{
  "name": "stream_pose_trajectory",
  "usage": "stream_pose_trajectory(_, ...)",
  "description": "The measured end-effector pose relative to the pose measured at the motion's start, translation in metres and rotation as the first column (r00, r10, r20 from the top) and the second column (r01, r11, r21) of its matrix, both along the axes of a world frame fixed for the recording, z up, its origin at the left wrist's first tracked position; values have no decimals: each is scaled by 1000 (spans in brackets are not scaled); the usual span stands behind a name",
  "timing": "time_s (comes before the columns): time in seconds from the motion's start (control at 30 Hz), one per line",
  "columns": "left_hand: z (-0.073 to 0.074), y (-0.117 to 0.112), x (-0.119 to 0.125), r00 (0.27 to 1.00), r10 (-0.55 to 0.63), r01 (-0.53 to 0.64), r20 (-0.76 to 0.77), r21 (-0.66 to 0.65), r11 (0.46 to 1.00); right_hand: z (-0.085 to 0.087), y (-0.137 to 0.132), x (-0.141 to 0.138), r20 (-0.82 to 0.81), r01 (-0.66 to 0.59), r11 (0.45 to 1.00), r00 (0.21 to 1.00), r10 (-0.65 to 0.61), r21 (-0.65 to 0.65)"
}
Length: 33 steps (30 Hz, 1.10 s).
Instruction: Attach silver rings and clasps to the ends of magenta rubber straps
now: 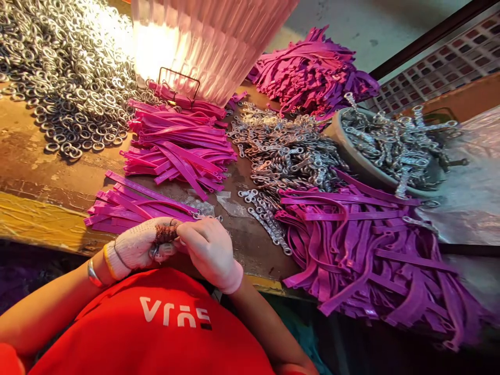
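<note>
My left hand (142,245), in a white knit glove with brown wrapping round a finger, is closed at the table's front edge. Against its fingertips presses my right hand (209,250), in a thin pale glove, its fingers curled in a pinch. Whatever lies between the fingers is hidden. Just beyond both hands is a small stack of magenta straps (128,205), with a bit of metal at its right end. Further back lies a larger pile of pink straps (179,146). Short metal chain links (269,221) lie to the right of my hands.
A heap of metal rings (74,83) covers the back left. A lamp glows behind a ribbed translucent sheet (219,47). At right are a heap of chain links (291,148), a grey bowl (336,130) of chains and purple straps (363,245) overhanging the edge. More straps (312,73) lie behind.
</note>
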<state>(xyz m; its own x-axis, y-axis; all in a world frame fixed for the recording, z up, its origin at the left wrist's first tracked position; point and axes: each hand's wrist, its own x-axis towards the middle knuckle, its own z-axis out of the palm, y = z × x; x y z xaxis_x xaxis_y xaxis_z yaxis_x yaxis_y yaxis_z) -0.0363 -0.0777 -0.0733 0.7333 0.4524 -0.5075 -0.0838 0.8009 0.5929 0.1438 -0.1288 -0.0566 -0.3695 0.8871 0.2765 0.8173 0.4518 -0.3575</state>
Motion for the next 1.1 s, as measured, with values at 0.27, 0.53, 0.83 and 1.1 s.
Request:
stream_pose_trajectory(0.27, 17, -2, 6, 931, 289, -140, -223, 513, 847, -1, -6, 3, -240, 141, 972, 953, -185, -188)
stream_pose_trajectory(0.53, 9, -7, 15, 944, 248, -153, -218, 376, 914, -7, -5, -8, 26, 263, 962, 965, -262, -78)
stream_pose_trajectory(0.83, 7, 13, 30, 884, 445, -299, -146, 555, 776, -9, 2, -9, -180, 319, 908, 910, -374, -272)
stream_pose_trajectory(1.1, 3, 40, 21, 930, 326, -235, -168, 409, 882, -24, 76, 20, 132, 440, 861, 898, -420, -253)
